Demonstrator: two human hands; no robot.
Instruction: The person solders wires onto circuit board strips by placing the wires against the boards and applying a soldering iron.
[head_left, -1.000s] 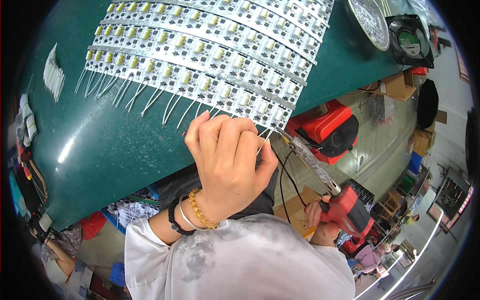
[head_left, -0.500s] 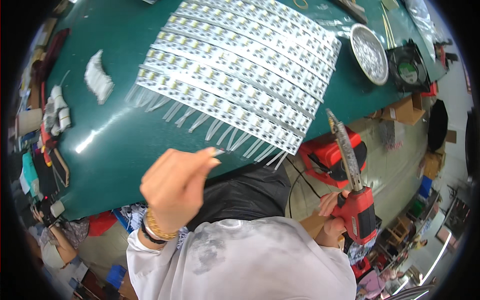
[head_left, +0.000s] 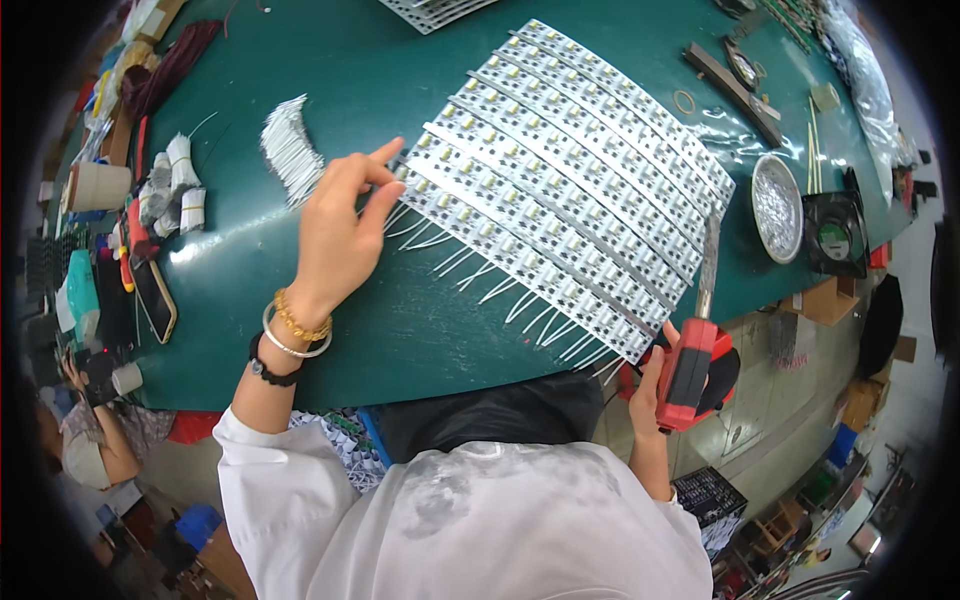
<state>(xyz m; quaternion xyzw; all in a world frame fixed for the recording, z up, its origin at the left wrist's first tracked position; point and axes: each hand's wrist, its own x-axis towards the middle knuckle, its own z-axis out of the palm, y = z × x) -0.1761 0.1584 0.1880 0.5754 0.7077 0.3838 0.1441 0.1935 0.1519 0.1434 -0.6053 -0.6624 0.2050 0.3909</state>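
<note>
A panel of white circuit-board strips (head_left: 570, 185) lies on the green table, with short white wires (head_left: 490, 285) sticking out along its near edge. My left hand (head_left: 345, 215) is at the panel's left corner, thumb and forefinger apart. I cannot tell whether the fingertips touch the board. Left of that hand lies a fanned bundle of short white wires (head_left: 290, 155). My right hand (head_left: 648, 395) grips a red and black soldering gun (head_left: 690, 370). Its metal barrel points away from me, over the panel's right edge. Part of that hand is hidden behind the gun.
More boards (head_left: 435, 12) lie at the far edge. To the right are a bowl of silvery bits (head_left: 777, 210), a black fan (head_left: 835, 235) and a dark bar (head_left: 735, 92). On the left are a phone (head_left: 155, 300), a spool (head_left: 98, 187) and wrapped wire bundles (head_left: 182, 165).
My left hand has gone from a pinch near the table's front edge up to the panel's left corner, fingers now apart. The soldering gun has come closer to the panel's right edge. The view has shifted.
</note>
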